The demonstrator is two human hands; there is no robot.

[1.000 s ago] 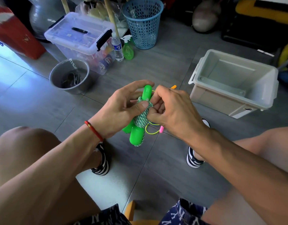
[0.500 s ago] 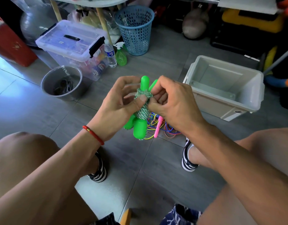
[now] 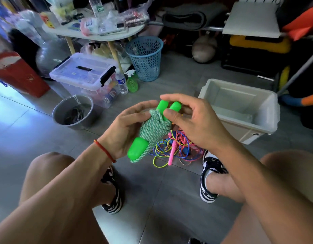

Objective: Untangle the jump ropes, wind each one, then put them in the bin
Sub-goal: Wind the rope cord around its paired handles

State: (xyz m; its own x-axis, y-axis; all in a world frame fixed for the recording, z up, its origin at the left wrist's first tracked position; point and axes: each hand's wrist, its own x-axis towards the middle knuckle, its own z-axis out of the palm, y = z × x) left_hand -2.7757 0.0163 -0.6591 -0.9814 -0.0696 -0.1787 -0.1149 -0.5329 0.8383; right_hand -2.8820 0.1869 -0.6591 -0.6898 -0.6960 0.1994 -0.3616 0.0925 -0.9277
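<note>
You have the green jump rope (image 3: 154,131) wound into a tight bundle around its two green handles, and your left hand (image 3: 124,131) grips it from the side, fingers curled behind and thumb across the cord. Your right hand (image 3: 191,124) hovers just beside the top of the bundle, fingers loosely bent; its thumb seems to touch the last turn near the handle tips, but it grasps nothing that you can make out. The step in hand looks like securing the end of the wind, so keep your left thumb pressed on the outer turns while you work, because braided cord like this probably springs loose once the pressure goes. Tuck the last bit under a neighbouring turn, not over it, and check that both handle tips stay side by side so the wraps cannot slide off the top. The loop poking out past the lower handle end is likely to snag, so snug it in before you let go. The white bin (image 3: 240,110) sits open on the floor to your right, near enough for a short reach; carry the bundle over with one hand closed round its middle. The tangled pile of coloured ropes (image 3: 176,148) lies between your feet, and judging by it, most of the task is ahead of you.
</note>
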